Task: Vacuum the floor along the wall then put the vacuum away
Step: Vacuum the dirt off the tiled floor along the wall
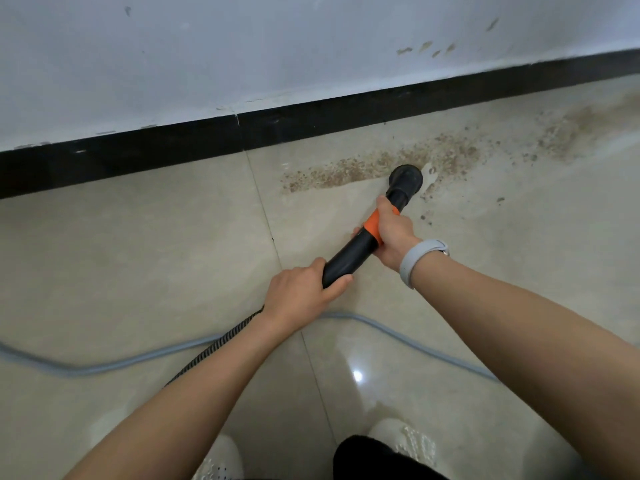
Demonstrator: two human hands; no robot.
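Grey wristband (420,259), white shoes (221,459), grey cable (104,367).

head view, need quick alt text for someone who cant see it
Both hands grip a black vacuum wand, its round nozzle set on a strip of brown debris on the tile floor beside a black baseboard. The right hand holds the orange collar, the left hand the rear end.

floor (138,258): beige tiles | debris (381,164) near baseboard (173,147) | grey hose (104,365) across
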